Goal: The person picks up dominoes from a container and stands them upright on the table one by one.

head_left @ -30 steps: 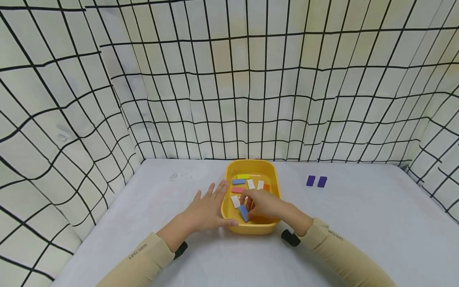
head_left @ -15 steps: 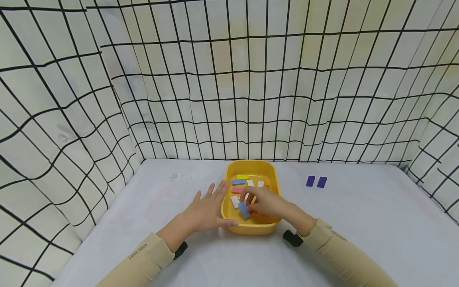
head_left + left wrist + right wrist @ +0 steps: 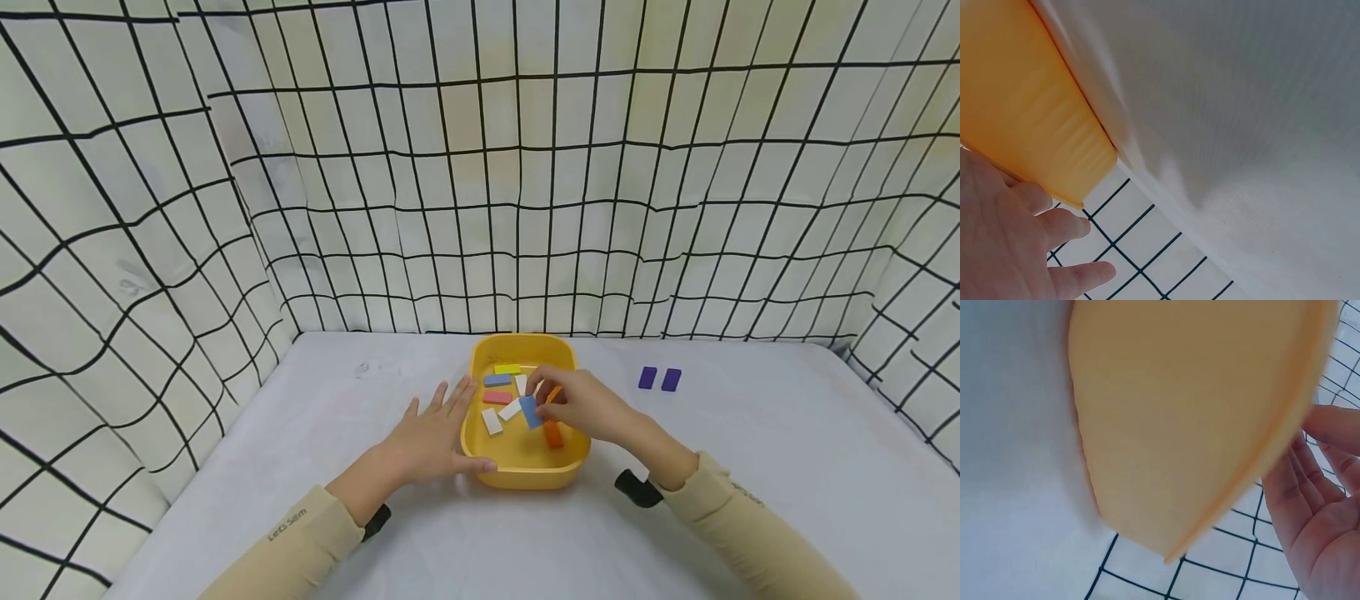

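Observation:
A yellow plastic bin (image 3: 525,477) stands on the white-covered table, holding several small rectangular blocks. My right hand (image 3: 588,404) is over its right side and pinches a blue block (image 3: 530,412) between thumb and fingers. Under that hand lie orange blocks (image 3: 553,434), partly hidden. White blocks (image 3: 492,422), a pink block (image 3: 497,398), another blue block (image 3: 497,380) and a yellow block (image 3: 507,369) lie on the bin's floor. My left hand (image 3: 431,437) rests with spread fingers along the bin's left rim. In the right wrist view the bin's wall (image 3: 1185,425) hides the right fingertips.
Two purple blocks (image 3: 659,379) lie side by side on the table, right of the bin. White cloth walls with a black grid (image 3: 517,183) enclose the table at the back and sides. A black wrist strap (image 3: 637,488) hangs below the right sleeve.
My right hand has lifted the blue block from the bin's near part and carried it right and farther back, uncovering orange and white blocks. The left hand has stayed in place.

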{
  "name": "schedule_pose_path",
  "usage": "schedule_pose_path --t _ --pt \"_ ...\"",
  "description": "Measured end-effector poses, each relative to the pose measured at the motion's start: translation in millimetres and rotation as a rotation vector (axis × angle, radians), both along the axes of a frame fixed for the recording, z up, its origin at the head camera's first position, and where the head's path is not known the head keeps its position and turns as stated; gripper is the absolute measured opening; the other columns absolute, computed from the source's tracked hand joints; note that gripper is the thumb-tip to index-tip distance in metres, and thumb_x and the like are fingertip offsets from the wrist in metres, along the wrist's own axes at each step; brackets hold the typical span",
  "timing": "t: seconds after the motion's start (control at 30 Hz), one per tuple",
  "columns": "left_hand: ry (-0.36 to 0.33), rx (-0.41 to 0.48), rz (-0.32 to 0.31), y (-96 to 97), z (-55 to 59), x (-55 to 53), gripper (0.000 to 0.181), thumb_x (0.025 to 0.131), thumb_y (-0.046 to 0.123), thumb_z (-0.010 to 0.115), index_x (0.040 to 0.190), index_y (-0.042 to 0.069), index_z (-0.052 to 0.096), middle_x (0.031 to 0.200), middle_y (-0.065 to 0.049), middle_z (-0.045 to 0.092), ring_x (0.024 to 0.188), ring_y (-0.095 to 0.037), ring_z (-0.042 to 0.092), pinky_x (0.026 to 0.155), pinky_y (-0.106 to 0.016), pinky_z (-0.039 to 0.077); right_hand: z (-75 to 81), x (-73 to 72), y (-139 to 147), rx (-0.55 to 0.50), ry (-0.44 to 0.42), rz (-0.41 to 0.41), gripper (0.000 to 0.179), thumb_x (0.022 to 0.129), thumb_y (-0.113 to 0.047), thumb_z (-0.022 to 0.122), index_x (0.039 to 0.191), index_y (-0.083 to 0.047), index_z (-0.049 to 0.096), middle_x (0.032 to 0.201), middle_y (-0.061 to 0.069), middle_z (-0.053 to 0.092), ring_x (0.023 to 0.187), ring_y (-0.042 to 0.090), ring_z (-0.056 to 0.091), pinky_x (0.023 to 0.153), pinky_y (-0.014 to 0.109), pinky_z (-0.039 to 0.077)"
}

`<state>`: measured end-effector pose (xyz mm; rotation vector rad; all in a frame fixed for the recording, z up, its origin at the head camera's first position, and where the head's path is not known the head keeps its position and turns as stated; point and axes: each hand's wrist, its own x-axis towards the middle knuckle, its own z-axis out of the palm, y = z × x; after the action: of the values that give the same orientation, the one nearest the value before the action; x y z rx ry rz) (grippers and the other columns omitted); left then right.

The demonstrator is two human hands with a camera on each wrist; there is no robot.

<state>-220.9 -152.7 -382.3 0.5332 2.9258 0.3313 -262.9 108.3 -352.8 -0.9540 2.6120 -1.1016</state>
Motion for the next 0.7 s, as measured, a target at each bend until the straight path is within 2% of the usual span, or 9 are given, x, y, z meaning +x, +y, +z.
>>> schedule_pose_path --t 0.37,0.6,0.7 --pt "-0.002 0.009 -0.005 -0.3 0.6 1.0 0.119 0.083 0.077 0.065 0.166 0.011 0.009 0.172 -0.005 0.004 0.155 -0.04 0.008 0.117 -0.07 0.009 3.0 -0.3 26.8 -0.075 0.035 -0.058 0.025 0.097 0.008 0.063 0.118 -0.005 0.059 0.102 0.009 0.065 0.09 0.034 0.071 0.079 0.032 0.06" --pt "0.002 0.009 -0.008 -0.6 0.5 0.6 0.119 0.084 0.076 0.065 0.166 0.011 0.009 0.172 -0.005 0.004 0.155 -0.04 0.007 0.117 -0.07 0.009 3.8 -0.4 46.0 -0.124 0.089 -0.097 0.027 0.097 0.007 0.065 0.118 -0.008 0.059 0.104 0.01 0.065 0.093 0.03 0.072 0.08 0.045 0.061" --pt "0.002 0.009 -0.008 -0.5 1.0 0.4 0.119 0.084 0.076 0.065 0.166 0.01 0.009 0.172 -0.006 0.004 0.155 -0.04 0.007 0.117 -0.07 0.009 4.8 -0.8 55.4 -0.15 0.122 -0.104 0.029 0.096 0.009 0.065 0.119 -0.007 0.058 0.105 0.012 0.065 0.093 0.031 0.072 0.081 0.045 0.061"
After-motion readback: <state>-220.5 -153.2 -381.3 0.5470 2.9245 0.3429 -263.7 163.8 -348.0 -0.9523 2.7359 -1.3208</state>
